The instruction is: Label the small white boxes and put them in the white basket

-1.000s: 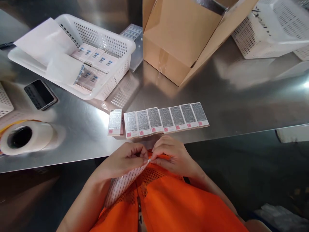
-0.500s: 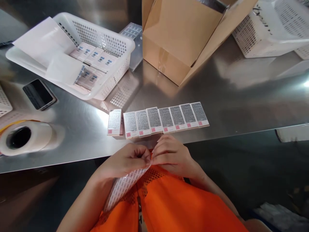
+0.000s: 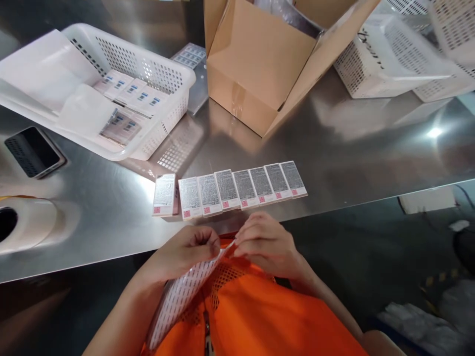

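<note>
Closest to you, over your orange mesh vest point(image 3: 260, 316), you hold a long white sheet of small printed stickers point(image 3: 178, 296). It is narrow and flexible, covered in a fine grid of labels, and runs from your lap up to your fingertips, tilted up to the right. Your left hand point(image 3: 185, 249) is curled shut around the sheet's upper end, thumb and fingers pinching it. Your right hand point(image 3: 265, 242) meets it at that same top corner, fingers bent and closed on the edge of the sheet; whether they grip a single sticker is too small to tell. The two hands touch at the sheet's tip, just short of the table's near edge.

Just beyond your knuckles, the brushed steel table point(image 3: 352, 163) carries a row of eight small white cartons with pink squares point(image 3: 230, 190), lying flat side by side near the edge; the leftmost sits slightly apart. Bare steel lies open to the right of the row and between the row and the things behind.

To the left, a roll of clear film point(image 3: 25, 227) lies near the edge, and a dark phone point(image 3: 33, 151) lies beyond it. Farther back stand a white perforated plastic basket point(image 3: 163, 94) holding more cartons and white paper, an open brown cardboard box point(image 3: 260, 69), and white baskets point(image 3: 389, 59) at the far right.
</note>
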`<state>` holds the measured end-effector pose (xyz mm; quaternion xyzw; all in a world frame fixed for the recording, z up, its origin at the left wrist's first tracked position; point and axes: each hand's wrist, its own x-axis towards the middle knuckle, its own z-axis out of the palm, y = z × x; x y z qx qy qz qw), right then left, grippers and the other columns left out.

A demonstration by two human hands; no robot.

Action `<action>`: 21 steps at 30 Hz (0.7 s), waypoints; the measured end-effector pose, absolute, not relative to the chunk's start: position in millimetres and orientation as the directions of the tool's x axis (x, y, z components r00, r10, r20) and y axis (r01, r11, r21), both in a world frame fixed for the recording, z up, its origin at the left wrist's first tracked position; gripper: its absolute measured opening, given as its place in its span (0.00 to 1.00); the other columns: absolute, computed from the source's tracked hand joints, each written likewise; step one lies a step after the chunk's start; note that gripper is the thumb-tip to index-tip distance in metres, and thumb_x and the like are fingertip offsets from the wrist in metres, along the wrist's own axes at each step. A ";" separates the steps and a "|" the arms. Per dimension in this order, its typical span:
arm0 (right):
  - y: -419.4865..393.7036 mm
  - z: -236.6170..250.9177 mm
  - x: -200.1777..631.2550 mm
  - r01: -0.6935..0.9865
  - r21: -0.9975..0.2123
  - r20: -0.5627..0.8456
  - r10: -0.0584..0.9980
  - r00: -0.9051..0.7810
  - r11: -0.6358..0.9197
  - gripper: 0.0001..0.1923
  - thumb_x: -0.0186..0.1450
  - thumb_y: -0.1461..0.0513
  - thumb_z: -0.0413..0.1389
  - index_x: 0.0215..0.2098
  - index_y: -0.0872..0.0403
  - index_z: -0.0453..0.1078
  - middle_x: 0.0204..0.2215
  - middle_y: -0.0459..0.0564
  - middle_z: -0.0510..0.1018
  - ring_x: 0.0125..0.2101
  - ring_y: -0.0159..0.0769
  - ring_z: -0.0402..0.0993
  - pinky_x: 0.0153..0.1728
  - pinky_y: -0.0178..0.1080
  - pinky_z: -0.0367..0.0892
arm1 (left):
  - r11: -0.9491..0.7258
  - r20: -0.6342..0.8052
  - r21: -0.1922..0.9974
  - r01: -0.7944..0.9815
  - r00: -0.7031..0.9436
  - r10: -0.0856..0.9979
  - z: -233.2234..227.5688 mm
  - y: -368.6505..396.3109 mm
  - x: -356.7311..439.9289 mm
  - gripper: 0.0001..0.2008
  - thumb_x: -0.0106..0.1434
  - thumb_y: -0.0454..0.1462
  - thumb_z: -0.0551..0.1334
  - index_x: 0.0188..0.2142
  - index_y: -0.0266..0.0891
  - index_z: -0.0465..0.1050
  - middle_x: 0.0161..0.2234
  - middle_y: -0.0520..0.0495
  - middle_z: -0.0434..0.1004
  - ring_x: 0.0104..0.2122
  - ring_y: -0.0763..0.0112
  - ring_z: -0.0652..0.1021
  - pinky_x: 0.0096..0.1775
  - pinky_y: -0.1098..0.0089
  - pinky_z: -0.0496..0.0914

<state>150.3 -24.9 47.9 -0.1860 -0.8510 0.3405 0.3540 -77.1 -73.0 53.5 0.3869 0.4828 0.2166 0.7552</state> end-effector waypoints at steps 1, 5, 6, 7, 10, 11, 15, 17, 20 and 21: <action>-22.1 49.1 152.6 0.088 -0.771 0.449 0.636 -0.628 0.631 0.05 0.67 0.64 0.58 0.35 0.48 0.75 0.31 0.45 0.82 0.34 0.34 0.78 0.42 0.40 0.69 | 0.604 -0.566 0.795 0.060 0.431 0.703 51.7 -73.9 -78.0 0.10 0.60 0.39 0.60 0.26 0.38 0.64 0.23 0.56 0.57 0.25 0.75 0.56 0.29 0.68 0.49; -3.7 46.3 162.9 0.299 -0.919 0.129 0.914 -0.385 0.256 0.02 0.63 0.61 0.62 0.32 0.50 0.76 0.30 0.46 0.80 0.33 0.35 0.76 0.35 0.37 0.70 | 0.568 -0.569 0.812 0.137 0.406 0.715 46.3 -75.9 -79.6 0.11 0.62 0.41 0.59 0.27 0.38 0.64 0.23 0.56 0.58 0.25 0.74 0.57 0.29 0.68 0.50; 2.3 44.1 164.6 0.349 -0.922 0.050 0.944 -0.325 0.169 0.04 0.63 0.59 0.62 0.32 0.50 0.76 0.30 0.46 0.80 0.32 0.35 0.75 0.34 0.36 0.69 | 0.568 -0.578 0.808 0.156 0.401 0.711 45.6 -76.0 -79.5 0.11 0.63 0.41 0.59 0.27 0.38 0.65 0.23 0.56 0.58 0.25 0.74 0.58 0.29 0.68 0.51; 8.4 41.9 165.6 0.390 -0.916 -0.016 0.960 -0.279 0.098 0.06 0.63 0.57 0.62 0.32 0.51 0.76 0.30 0.46 0.79 0.32 0.35 0.75 0.34 0.36 0.68 | 0.570 -0.586 0.803 0.173 0.396 0.706 45.2 -76.0 -79.2 0.11 0.63 0.42 0.59 0.27 0.38 0.65 0.23 0.56 0.59 0.25 0.74 0.58 0.29 0.69 0.51; 24.5 38.3 164.1 0.516 -0.857 -0.159 0.957 -0.244 -0.011 0.11 0.64 0.54 0.59 0.32 0.52 0.76 0.28 0.45 0.79 0.30 0.35 0.74 0.33 0.36 0.66 | 0.572 -0.602 0.795 0.203 0.386 0.699 44.7 -76.0 -78.7 0.12 0.63 0.43 0.58 0.28 0.38 0.66 0.23 0.56 0.60 0.25 0.74 0.59 0.29 0.69 0.52; 28.5 38.8 162.5 0.560 -0.829 -0.186 0.948 -0.258 -0.011 0.11 0.64 0.53 0.58 0.31 0.52 0.76 0.26 0.45 0.78 0.29 0.35 0.73 0.33 0.36 0.65 | 0.566 -0.600 0.797 0.211 0.384 0.702 44.6 -76.2 -78.7 0.12 0.63 0.44 0.58 0.27 0.38 0.66 0.23 0.56 0.60 0.25 0.73 0.59 0.29 0.70 0.52; 36.7 45.0 153.5 0.704 -0.710 -0.255 0.920 -0.296 0.029 0.13 0.64 0.55 0.57 0.25 0.53 0.74 0.22 0.44 0.76 0.26 0.34 0.71 0.29 0.35 0.60 | 0.555 -0.596 0.801 0.224 0.375 0.710 43.4 -77.9 -80.4 0.13 0.63 0.45 0.58 0.27 0.39 0.65 0.24 0.56 0.58 0.25 0.73 0.59 0.29 0.70 0.52; 37.3 47.4 149.5 0.751 -0.660 -0.276 0.921 -0.274 0.026 0.14 0.63 0.56 0.56 0.23 0.53 0.72 0.21 0.43 0.75 0.25 0.33 0.69 0.27 0.35 0.57 | 0.559 -0.599 0.799 0.221 0.372 0.709 42.0 -79.0 -81.3 0.13 0.64 0.45 0.57 0.27 0.38 0.65 0.24 0.56 0.58 0.25 0.73 0.59 0.29 0.70 0.51; 36.6 48.4 145.4 0.798 -0.603 -0.294 0.925 -0.242 0.017 0.14 0.63 0.56 0.55 0.21 0.53 0.70 0.21 0.43 0.75 0.25 0.33 0.68 0.27 0.35 0.55 | 0.566 -0.607 0.793 0.225 0.372 0.702 38.7 -80.0 -81.9 0.13 0.64 0.44 0.57 0.28 0.38 0.66 0.24 0.55 0.59 0.25 0.74 0.59 0.29 0.70 0.52; 36.4 48.5 144.6 0.807 -0.590 -0.296 0.925 -0.238 0.018 0.14 0.63 0.56 0.55 0.22 0.53 0.70 0.22 0.43 0.75 0.25 0.33 0.68 0.27 0.35 0.55 | 0.570 -0.612 0.789 0.229 0.373 0.697 37.6 -80.1 -81.9 0.13 0.64 0.44 0.57 0.28 0.38 0.66 0.24 0.55 0.59 0.25 0.74 0.59 0.29 0.69 0.52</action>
